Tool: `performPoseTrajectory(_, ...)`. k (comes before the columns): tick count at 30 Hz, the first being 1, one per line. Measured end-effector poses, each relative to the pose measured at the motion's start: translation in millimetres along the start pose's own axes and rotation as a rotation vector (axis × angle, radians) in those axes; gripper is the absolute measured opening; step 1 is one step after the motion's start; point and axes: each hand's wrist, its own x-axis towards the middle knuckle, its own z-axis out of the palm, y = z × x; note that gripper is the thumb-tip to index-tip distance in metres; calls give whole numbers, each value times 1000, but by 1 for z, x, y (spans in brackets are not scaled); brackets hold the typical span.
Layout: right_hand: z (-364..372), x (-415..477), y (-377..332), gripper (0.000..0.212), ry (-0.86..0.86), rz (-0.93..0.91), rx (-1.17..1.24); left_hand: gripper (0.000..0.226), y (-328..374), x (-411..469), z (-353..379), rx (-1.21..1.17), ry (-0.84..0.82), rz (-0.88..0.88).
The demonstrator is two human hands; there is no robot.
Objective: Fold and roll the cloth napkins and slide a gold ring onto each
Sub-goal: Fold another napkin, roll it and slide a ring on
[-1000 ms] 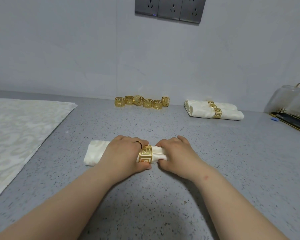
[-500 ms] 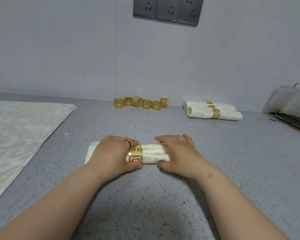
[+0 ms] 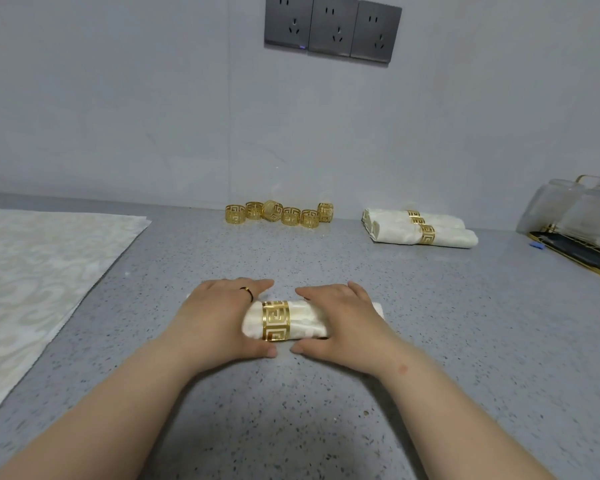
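- The ring (image 3: 276,320) is now sitting near the middle of the napkin (image 3: 309,323), having slid leftward from the roll's right end over the last second. More bare cloth is showing between it and the right hand (image 3: 347,323).
- The left hand (image 3: 222,320) is cupping the roll's left part, fingers (image 3: 257,285) curling over the far side and thumb lying on the near side. The right hand is gripping the right part likewise, so both are holding the napkin down on the desk (image 3: 326,427), close in front of the person.
- This napkin is looking nearly done, with only centring of the ring remaining.
- The ring is gleaming as a thin gold band with a cut-out key pattern. The napkin is showing as soft cream cloth with a faint woven figure, rolled into a plump cylinder.
- Six spare rings (image 3: 278,214) are lying by the wall, with finished rolls (image 3: 444,237) to their right, and a flat cloth (image 3: 32,271) is waiting at the left.
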Motion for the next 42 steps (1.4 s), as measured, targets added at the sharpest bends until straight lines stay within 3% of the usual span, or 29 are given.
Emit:
performPoseTrajectory(3, 6, 1, -12, 70, 95, -106, 1, 93, -14, -7, -7, 21, -47, -43)
performPoseTrajectory(7, 18, 7, -24, 51, 144, -195, -44, 66, -19, -10, -10, -51, -136, -129)
performPoseTrajectory(12, 23, 10, -30, 50, 250, -187, -199, 51, -19, -9, -5, -44, -51, -143)
performPoseTrajectory(14, 23, 10, -29, 49, 271, -173, -237, 59, -16, -10, -5, -86, -18, -139)
performPoseTrajectory(18, 14, 4, -19, 46, 321, -112, -345, 111, -11, -10, -8, -232, 66, -80)
performPoseTrajectory(21, 3, -3, 0, 43, 364, -78, -372, 137, -5, -10, -8, -272, 99, -26)
performPoseTrajectory(23, -7, -12, 15, 41, 355, -23, -377, 138, 0, -10, -4, -291, 106, -10)
performPoseTrajectory(27, -33, -31, 49, 33, 235, 97, -337, 106, 15, -3, 2, -330, 74, 6)
performPoseTrajectory(30, -42, -41, 81, 36, 115, 203, -373, 134, 32, 12, 8, -333, -117, 43)
performPoseTrajectory(31, -43, -44, 92, 37, 107, 241, -387, 127, 39, 19, 12, -355, -147, 45)
performPoseTrajectory(34, -43, -48, 121, 36, 102, 358, -402, 64, 56, 40, 27, -348, -102, 49)
performPoseTrajectory(36, -43, -47, 138, 36, 95, 427, -419, 55, 62, 53, 36, -310, -73, 52)
performPoseTrajectory(42, -44, -27, 178, 38, 93, 573, -384, 103, 63, 69, 52, -220, -27, 53)
